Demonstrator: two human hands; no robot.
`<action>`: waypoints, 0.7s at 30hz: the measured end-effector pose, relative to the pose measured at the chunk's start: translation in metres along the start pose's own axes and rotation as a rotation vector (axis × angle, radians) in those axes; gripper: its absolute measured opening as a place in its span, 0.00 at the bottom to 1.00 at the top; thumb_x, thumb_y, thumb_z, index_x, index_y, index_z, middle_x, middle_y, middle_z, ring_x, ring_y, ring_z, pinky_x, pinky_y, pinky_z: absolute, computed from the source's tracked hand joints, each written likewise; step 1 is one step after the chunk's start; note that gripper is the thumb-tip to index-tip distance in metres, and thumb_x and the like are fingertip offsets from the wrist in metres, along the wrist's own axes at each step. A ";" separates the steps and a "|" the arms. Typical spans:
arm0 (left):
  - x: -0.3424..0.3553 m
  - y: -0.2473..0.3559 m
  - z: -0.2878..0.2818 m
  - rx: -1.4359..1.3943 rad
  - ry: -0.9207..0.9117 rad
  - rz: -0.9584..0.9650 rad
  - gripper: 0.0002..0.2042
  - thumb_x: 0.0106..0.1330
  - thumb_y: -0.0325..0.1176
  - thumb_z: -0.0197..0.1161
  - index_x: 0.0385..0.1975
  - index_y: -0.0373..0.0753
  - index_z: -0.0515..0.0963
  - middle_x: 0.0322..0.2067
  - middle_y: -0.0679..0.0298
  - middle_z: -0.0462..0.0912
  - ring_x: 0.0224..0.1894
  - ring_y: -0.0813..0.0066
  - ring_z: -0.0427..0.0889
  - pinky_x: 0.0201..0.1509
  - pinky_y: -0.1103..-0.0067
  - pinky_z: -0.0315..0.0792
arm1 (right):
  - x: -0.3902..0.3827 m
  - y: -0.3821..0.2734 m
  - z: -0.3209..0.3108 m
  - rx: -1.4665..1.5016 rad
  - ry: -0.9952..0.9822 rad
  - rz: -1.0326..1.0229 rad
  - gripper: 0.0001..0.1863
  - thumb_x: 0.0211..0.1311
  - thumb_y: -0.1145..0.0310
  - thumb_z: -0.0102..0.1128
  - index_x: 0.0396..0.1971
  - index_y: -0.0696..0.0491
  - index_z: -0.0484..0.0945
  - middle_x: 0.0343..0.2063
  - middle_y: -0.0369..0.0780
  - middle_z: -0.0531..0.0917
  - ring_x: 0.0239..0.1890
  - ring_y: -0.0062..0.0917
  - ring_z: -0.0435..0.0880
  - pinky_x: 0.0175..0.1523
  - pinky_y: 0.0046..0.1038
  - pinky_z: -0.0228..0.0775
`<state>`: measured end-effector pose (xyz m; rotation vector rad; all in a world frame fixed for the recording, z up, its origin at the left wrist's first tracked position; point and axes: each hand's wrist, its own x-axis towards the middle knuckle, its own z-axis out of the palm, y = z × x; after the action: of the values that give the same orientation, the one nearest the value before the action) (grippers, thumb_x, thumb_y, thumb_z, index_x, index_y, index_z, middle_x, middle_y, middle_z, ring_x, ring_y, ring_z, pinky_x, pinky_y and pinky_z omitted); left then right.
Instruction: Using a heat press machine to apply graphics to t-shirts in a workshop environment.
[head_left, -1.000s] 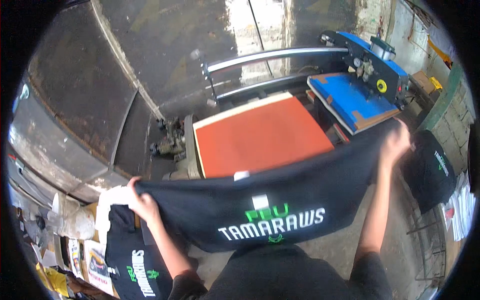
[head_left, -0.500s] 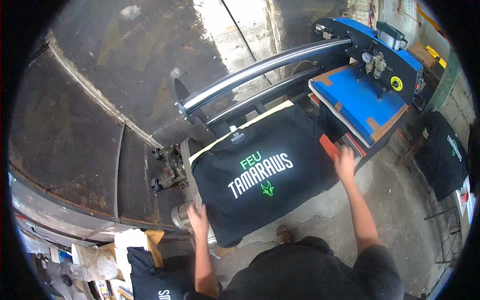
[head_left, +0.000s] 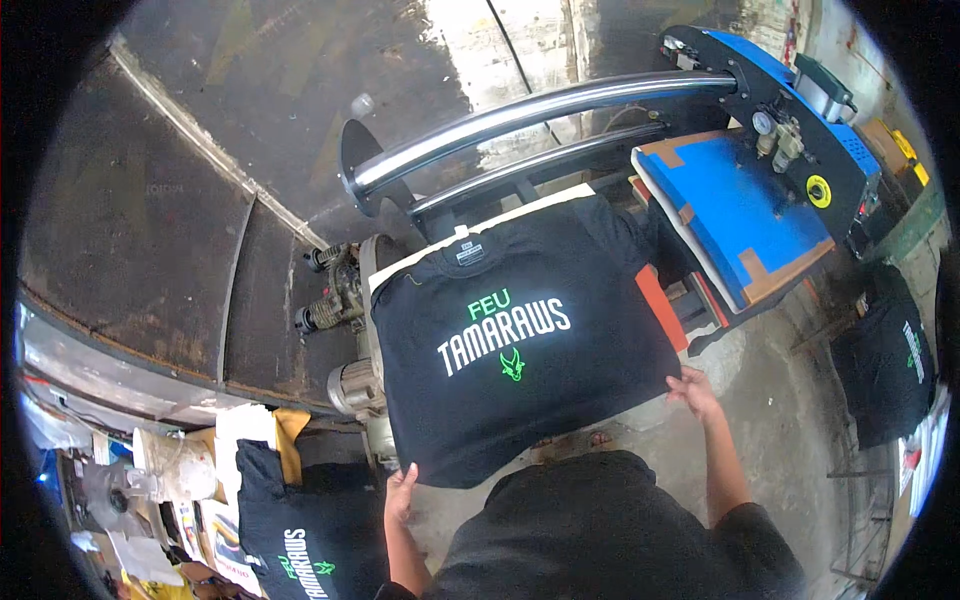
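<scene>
A black T-shirt (head_left: 560,400) with white and green printing lies draped over the platen of a heat press, its collar at the far side. My left hand (head_left: 400,492) pinches the shirt's near left hem corner, thumb on top. At the near right corner, my right hand (head_left: 692,392) has its fingers closed on the hem. The front edge sags a little between the two hands. Past the right side of the shirt shows a strip of red-orange platen pad (head_left: 660,312); a cream edge peeks out along the collar.
To the right stands a blue-covered platen (head_left: 735,215) with brown tape at its corners. A thick chrome bar (head_left: 540,115) spans the back. A motor (head_left: 357,388) sits left of the shirt. More printed black shirts lie in a pile (head_left: 310,520) at lower left and hang (head_left: 885,355) at right.
My hands have moved from the shirt's sides to its near hem corners and now grip them. The hem is drawn toward me. The whole view has shifted slightly.
</scene>
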<state>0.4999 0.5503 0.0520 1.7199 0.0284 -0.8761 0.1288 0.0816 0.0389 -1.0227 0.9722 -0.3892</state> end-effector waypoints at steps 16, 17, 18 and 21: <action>-0.016 -0.247 -0.016 0.627 -0.021 -0.304 0.12 0.63 0.40 0.56 0.41 0.43 0.77 0.33 0.66 0.82 0.34 0.69 0.81 0.40 0.73 0.73 | -0.039 -0.205 -0.221 -1.210 1.432 -0.915 0.29 0.46 0.80 0.59 0.53 0.53 0.66 0.51 0.45 0.72 0.51 0.39 0.72 0.55 0.37 0.65; -0.034 -0.253 0.001 0.546 -0.059 -0.501 0.14 0.63 0.40 0.55 0.45 0.43 0.75 0.37 0.67 0.81 0.37 0.70 0.80 0.42 0.72 0.73 | -0.046 -0.224 -0.237 -1.285 1.489 -0.868 0.32 0.45 0.78 0.61 0.55 0.51 0.65 0.53 0.44 0.70 0.53 0.40 0.70 0.56 0.38 0.63; -0.034 -0.238 0.012 0.453 -0.077 -0.696 0.16 0.63 0.40 0.55 0.48 0.43 0.73 0.40 0.68 0.81 0.40 0.71 0.79 0.44 0.72 0.73 | -0.042 -0.238 -0.250 -1.346 1.527 -0.830 0.34 0.44 0.77 0.63 0.56 0.49 0.64 0.55 0.43 0.68 0.54 0.41 0.68 0.57 0.39 0.62; -0.052 -0.251 0.064 0.664 -0.195 -0.436 0.16 0.63 0.42 0.55 0.47 0.43 0.74 0.40 0.69 0.81 0.39 0.72 0.79 0.43 0.69 0.73 | -0.023 -0.262 -0.319 -1.665 1.256 -0.746 0.32 0.46 0.67 0.65 0.54 0.49 0.66 0.55 0.42 0.69 0.57 0.37 0.67 0.57 0.39 0.63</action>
<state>0.3171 0.6064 -0.1307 2.2766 -0.0230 -1.4931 -0.1080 -0.2058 0.2193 -2.8590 2.1071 -0.9191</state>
